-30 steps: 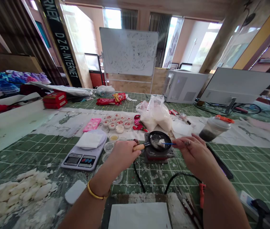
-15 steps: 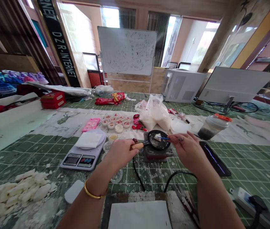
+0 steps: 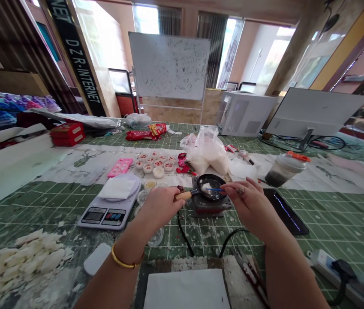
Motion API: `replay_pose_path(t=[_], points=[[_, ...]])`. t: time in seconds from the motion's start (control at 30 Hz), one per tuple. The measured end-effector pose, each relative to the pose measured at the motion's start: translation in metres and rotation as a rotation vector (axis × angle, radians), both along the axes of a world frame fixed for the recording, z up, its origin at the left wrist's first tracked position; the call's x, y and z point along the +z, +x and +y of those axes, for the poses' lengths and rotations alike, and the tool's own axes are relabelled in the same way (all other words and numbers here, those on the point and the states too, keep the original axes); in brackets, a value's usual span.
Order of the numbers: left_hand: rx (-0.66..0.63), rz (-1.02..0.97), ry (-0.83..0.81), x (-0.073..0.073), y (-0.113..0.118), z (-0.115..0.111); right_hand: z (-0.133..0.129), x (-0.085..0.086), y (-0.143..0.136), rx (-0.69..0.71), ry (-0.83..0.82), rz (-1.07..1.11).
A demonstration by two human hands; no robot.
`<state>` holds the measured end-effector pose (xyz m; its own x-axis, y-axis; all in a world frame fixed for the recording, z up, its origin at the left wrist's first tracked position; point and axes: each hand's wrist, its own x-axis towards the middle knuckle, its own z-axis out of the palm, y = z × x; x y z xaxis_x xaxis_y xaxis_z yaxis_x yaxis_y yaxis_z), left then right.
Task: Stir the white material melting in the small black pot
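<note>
My left hand (image 3: pixel 165 201) is closed around the wooden handle of a small black frying pan (image 3: pixel 222 195). The pan rests on a small dark hot plate (image 3: pixel 208 210). Between the thumb and fingers of my right hand (image 3: pixel 244 199) is a thin blue stick (image 3: pixel 215 189), its far end down in the pan. A white lump (image 3: pixel 206 187) lies in the pan at the stick's tip. Whether the stick has a blade or spoon end is hidden by the lump.
Left stands a kitchen scale (image 3: pixel 109 212); behind it are several small filled cups (image 3: pixel 158 172). A plastic bag of white material (image 3: pixel 209 154) sits behind the pan. White chunks (image 3: pixel 30 257) lie front left, scissors (image 3: pixel 251 274) in front, a lidded jar (image 3: pixel 284 169) and power strip (image 3: pixel 326 262) right.
The stick's tip and the white lump have gone lower and slightly left in the pan; the lump now lies against the pan's bottom. My left hand keeps its hold on the handle.
</note>
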<state>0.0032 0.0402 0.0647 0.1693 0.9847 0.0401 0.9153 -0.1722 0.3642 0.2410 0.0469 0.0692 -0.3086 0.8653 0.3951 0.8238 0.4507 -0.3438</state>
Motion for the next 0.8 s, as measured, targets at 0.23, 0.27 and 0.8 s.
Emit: replay_pose_path(t=[0.23, 0.27, 0.8], points=[[-0.005, -0.019, -0.007, -0.0023, 0.0008, -0.0012, -0.0031, 0.0011, -0.0017, -0.006, 0.015, 0.000], [0.007, -0.031, 0.004, -0.0031, 0.0013, -0.0010, -0.0024, 0.0008, -0.0017, -0.013, 0.011, 0.005], [-0.009, -0.026, -0.010, -0.0058, 0.0033, 0.0011, -0.0045, 0.0025, -0.0013, 0.010, 0.030, -0.016]])
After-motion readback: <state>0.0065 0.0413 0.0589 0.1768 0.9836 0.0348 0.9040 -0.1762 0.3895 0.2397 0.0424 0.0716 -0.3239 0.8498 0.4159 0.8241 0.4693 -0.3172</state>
